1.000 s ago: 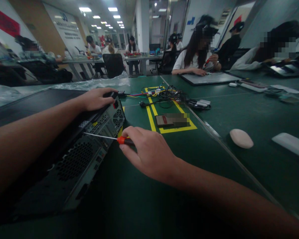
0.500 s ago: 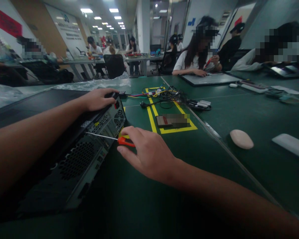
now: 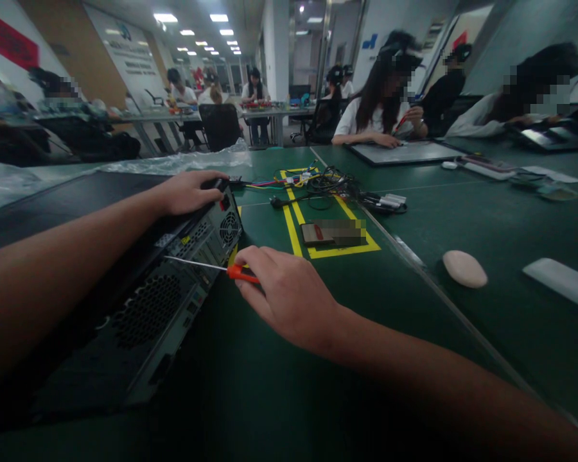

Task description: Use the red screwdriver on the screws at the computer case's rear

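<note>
A black desktop computer case (image 3: pixel 72 199) lies at the left, its rear panel with a fan grille and ports turned toward me. My left hand (image 3: pixel 187 192) rests on the case's top near the far rear corner, fingers stretched out and thumb apart. In my right hand (image 3: pixel 289 295) is a screwdriver (image 3: pixel 239 274) with an orange and black handle, pinched between thumb and fingers. Its long thin shaft points left, and the tip meets the upper edge of the rear panel. Whether a screw sits under the tip is too small to tell.
Tangled cables (image 3: pixel 330 183) lie beyond my right hand. Inside yellow tape (image 3: pixel 347 251) is a phone-like flat object (image 3: pixel 318 233), partly pixelated. A pale rounded mouse (image 3: pixel 465 268) and a white bar (image 3: pixel 563 282) are to the right. Across the table a person (image 3: pixel 380 109) works over a flat panel.
My right thumb and fingers have shifted on the screwdriver handle, with the thumb drawn in beneath it. The tip stays at the same spot, and my left hand has not moved on the case.
</note>
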Available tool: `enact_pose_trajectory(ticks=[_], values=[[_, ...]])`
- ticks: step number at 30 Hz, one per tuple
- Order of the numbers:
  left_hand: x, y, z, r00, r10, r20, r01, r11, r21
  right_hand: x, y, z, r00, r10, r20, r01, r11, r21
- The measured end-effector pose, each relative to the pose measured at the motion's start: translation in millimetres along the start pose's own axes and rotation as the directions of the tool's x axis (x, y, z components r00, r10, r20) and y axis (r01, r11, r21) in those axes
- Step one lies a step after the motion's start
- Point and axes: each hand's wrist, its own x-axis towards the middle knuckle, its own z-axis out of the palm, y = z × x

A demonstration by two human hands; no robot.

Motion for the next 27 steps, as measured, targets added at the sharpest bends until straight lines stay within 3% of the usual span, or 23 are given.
enact_pose_trajectory(ticks=[27], values=[[1.9, -6.4, 4.4, 0.999, 0.028, -0.032, -0.028, 1.0, 0.0, -0.4, -0.7, -1.4, 1.0, -0.005, -0.014, 0.005, 1.0, -0.012]])
